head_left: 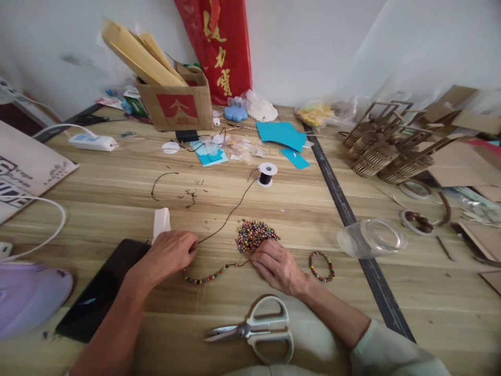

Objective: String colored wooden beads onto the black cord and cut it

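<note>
My left hand [176, 250] is closed on a thin black cord, the fingertips partly hidden. A row of multicoloured beads [205, 280] is threaded on the cord and hangs in a curve from this hand. From there the cord [230, 214] also runs up to a white spool [267, 170]. My right hand [279, 266] pinches the cord's other end, at the lower edge of a heap of loose beads [254, 235]. One reddish bead [235, 265] sits on the cord between the hands. A round beaded bracelet [321, 266] lies right of my right hand.
White-handled scissors [270, 331] lie in front of me. A black phone or tablet [104, 292] is under my left forearm. A clear plastic jar [370, 238] lies on its side at the right. Cord scraps, blue cards [282, 134] and a cardboard box [176, 104] are farther back.
</note>
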The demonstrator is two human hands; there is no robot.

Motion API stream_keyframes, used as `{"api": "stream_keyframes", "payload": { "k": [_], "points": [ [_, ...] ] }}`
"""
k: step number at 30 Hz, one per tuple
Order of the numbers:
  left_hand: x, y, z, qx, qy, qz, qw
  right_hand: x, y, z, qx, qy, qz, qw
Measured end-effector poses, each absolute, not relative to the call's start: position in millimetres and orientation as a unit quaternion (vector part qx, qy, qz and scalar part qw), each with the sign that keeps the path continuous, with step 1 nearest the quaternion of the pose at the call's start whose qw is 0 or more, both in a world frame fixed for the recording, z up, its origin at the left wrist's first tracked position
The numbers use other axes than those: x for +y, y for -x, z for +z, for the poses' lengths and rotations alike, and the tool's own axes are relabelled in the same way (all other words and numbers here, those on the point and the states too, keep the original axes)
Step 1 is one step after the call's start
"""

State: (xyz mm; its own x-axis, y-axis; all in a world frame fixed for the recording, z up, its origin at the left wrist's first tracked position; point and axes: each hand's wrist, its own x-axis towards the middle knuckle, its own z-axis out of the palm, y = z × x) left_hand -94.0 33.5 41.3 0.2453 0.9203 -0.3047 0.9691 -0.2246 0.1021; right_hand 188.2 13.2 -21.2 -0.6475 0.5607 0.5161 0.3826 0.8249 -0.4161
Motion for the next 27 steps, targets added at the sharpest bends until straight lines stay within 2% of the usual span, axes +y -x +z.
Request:
{"api": "stream_keyframes", "payload": {
  "k": [7, 22, 27],
  "points": [
    [36.1, 87.3, 42.5, 0.612, -0.77, -0.018, 0.179, 11.0, -189.5, -18.0, -0.909, 0.235, 0.131, 0.317],
    [28.3, 94.1, 41.3, 0.584, -0.79, -0.096, 0.161, 12.1, -188.4, -17.8, -0.913, 0.224, 0.138, 0.312],
    [31.3, 91.5, 42.3, 0.578, -0.796, -0.013, 0.179, 11.6, -188.5, -17.0, -0.914, 0.222, 0.137, 0.312]
  ]
}}
